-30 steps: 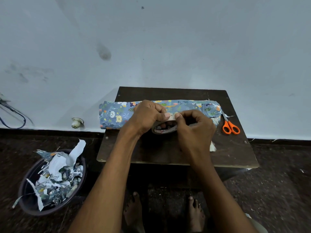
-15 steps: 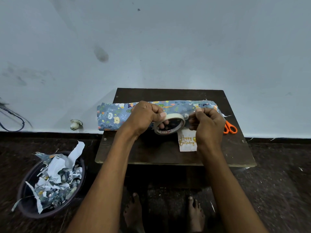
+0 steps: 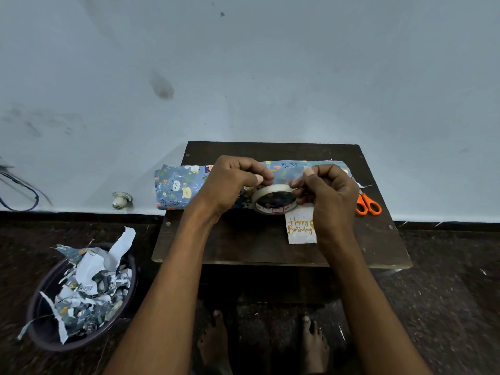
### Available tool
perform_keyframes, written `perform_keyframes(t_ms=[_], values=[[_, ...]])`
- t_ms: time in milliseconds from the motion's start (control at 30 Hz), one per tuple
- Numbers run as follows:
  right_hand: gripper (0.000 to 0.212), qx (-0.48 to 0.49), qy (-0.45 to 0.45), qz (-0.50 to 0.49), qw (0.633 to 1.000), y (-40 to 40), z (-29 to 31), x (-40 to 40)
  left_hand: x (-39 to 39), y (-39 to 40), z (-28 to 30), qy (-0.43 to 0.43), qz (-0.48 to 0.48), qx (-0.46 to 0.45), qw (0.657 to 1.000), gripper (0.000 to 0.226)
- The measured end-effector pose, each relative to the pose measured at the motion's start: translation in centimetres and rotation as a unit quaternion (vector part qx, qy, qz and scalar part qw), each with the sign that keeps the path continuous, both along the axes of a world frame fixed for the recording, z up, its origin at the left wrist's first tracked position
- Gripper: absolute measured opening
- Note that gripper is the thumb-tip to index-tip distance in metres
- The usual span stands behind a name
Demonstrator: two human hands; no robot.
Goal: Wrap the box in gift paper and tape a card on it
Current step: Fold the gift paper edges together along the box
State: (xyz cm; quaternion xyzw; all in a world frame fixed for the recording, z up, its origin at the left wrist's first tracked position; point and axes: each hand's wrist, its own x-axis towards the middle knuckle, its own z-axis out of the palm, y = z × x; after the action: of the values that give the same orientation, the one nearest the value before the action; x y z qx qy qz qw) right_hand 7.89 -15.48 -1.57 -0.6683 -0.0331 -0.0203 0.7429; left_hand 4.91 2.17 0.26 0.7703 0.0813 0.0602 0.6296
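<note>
both hands are up over the table [image 3: 243,247], close together w/ the tape roll [image 3: 273,200] between them. left hand [image 3: 230,185] has its fingers curled, thumb and fingertips meeting at the roll's far-left rim, so it seems to steady or pinch the roll there. right hand [image 3: 328,193] is curled round the roll's right side, thumb and forefinger pinched just above the rim, prob on the loose tape end, tho the strip itself is too thin to make out.

wrapped box [image 3: 178,185] lies just beyond the hands, poking out past the left hand; blue paper w/ cartoon animals. card [image 3: 297,234] lies flat on the table just under and nearer than the right hand, partly hidden by the wrist. scissors [image 3: 368,205], orange handles, sit just right of the right hand. bin of paper scraps [image 3: 81,293] is on the floor, well left of the left forearm.

step in hand, as i read it: pulling off a strip to fix the card. to do it well: hold the roll firm w/ the left, draw the end out straight w/ the right, keep the strip short and off the fingers so it doesnt fold on itself, cut w/ the scissors or tear clean, then set card on the box's top face before pressing down.

writing: card reads "happy birthday" in gold script. inside of the roll has a printed label w/ red marks, too small to read.
</note>
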Motion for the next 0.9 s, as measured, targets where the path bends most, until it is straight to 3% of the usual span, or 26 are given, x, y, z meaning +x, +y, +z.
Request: perform_keyframes(t_ms=[400,600,900], values=[[0.013,-0.019,-0.021,0.037,0.999,0.2,-0.1,-0.3,0.3,-0.5,-0.4,-0.098,0.056,0.094,0.989,0.029],[0.01,0.001,-0.022,0.062,0.998,-0.2,0.1,0.0,-0.1,-2.1,0.1,-0.187,0.093,0.107,0.972,0.022],[0.009,-0.025,-0.067,0.13,0.989,-1.9,1.0,0.4,-0.4,-4.2,-1.1,-0.112,0.003,-0.001,0.994,0.015]])
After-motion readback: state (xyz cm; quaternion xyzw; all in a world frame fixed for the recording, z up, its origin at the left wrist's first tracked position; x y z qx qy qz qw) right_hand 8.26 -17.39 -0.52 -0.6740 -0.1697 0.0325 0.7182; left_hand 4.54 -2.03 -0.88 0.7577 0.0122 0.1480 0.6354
